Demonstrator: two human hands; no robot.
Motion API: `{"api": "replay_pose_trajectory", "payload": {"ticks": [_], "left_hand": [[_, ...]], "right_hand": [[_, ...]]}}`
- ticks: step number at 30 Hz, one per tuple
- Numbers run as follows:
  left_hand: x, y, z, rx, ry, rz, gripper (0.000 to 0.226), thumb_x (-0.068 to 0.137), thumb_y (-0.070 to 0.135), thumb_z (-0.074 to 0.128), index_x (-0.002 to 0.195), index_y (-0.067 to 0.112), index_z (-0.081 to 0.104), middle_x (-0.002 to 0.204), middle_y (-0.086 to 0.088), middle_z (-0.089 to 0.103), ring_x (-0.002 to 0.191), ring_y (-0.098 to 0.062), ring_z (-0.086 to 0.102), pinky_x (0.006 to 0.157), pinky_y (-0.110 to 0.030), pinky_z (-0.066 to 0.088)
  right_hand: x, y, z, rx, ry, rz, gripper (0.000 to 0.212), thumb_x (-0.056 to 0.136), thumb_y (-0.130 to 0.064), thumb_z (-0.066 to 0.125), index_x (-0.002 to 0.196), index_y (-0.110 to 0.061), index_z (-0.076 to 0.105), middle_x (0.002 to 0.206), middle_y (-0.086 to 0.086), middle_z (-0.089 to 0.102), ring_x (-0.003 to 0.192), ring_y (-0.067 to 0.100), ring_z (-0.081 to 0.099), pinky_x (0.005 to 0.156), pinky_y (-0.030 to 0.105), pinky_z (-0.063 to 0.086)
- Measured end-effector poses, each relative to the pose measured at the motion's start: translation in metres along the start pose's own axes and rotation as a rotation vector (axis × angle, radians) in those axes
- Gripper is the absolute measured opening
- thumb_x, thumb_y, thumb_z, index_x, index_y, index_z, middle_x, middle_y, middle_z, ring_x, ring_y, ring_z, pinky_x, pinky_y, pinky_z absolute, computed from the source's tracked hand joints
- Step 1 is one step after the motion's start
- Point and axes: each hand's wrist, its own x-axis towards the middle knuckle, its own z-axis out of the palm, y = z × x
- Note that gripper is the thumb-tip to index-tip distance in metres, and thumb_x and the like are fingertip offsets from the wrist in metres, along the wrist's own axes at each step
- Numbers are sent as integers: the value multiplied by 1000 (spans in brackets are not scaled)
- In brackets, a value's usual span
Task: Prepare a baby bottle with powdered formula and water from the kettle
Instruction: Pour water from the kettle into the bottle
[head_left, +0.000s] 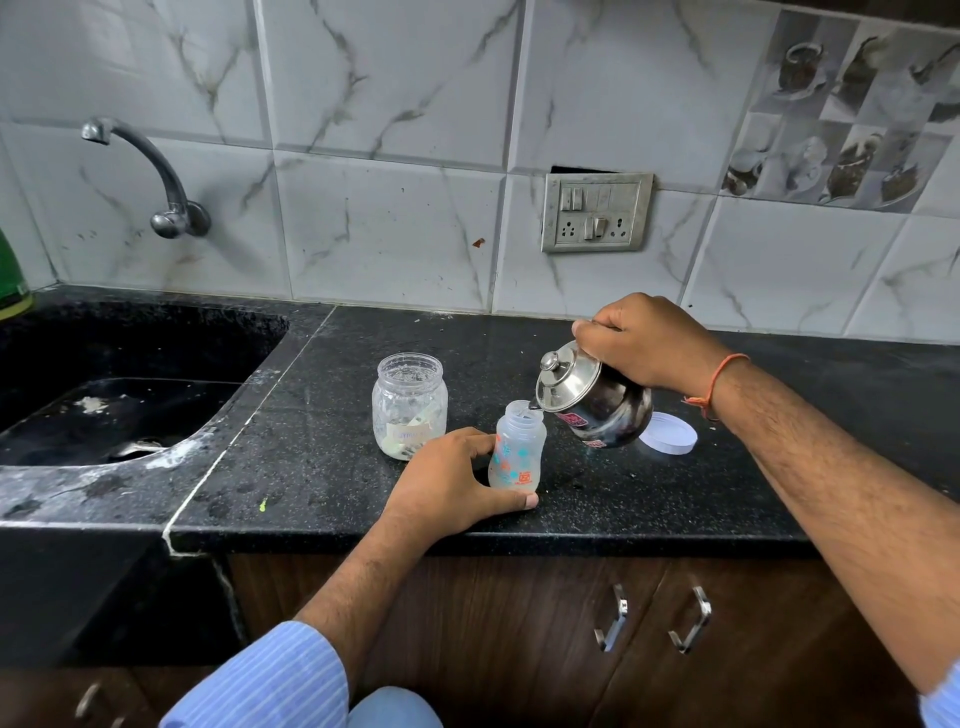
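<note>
Bottle: I see the baby bottle standing upright and uncapped on the black counter, near its front edge, just in front of the jar.
Left hand: my view shows the left hand wrapped round the bottle's lower body, thumb along its base, fingers curled behind it.
Kettle: a small steel kettle is tilted toward the bottle, lid on, its spout right over the bottle's open mouth; I cannot tell how much water is running.
Right hand: the right hand grips the kettle from above at its handle, fingers closed round it; an orange thread circles the wrist.
Jar: a clear open jar with pale powder at the bottom stands just behind the left hand.
Lid: a white lid lies flat on the counter, partly behind the kettle.
Surroundings: I note a dark sink to the left, a tap on the tiled wall, and a switch plate above the counter.
</note>
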Motion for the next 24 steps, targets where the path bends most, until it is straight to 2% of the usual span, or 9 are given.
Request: {"api": "replay_pose_trajectory", "payload": {"ticks": [6,10,17,24], "left_hand": [[0,0,0,-1,7,-1,73,64,82,87,125,42,79,117,26,71,109,7,66,92,-21,54],[-1,1,0,-26,12,-3,70,61,82,86,120,44,80,114,28,71,106,14,63,89,-17,51],[-1,2,-1,-18,9,-1,68,65,77,90,123,43,79,120,26,71,110,7,65,96,-24,56],[-2,3,-1,-20,11,3,68,65,77,90,123,43,79,119,26,71,110,7,66,97,-26,56]], "right_hand": [[-1,-1,-1,3,-1,1,58,101,-34,59,51,-15,40,49,-1,39,52,19,35,53,34,26],[-1,-3,-2,-8,-5,0,56,101,-33,59,52,-14,40,51,1,38,53,20,34,53,35,26],[-2,-5,-3,-16,-8,-1,56,101,-33,59,52,-15,41,51,2,39,53,20,34,53,34,25],[-1,-5,-3,-18,-12,1,56,101,-34,60,51,-15,40,50,0,37,52,20,33,52,34,24]]}}
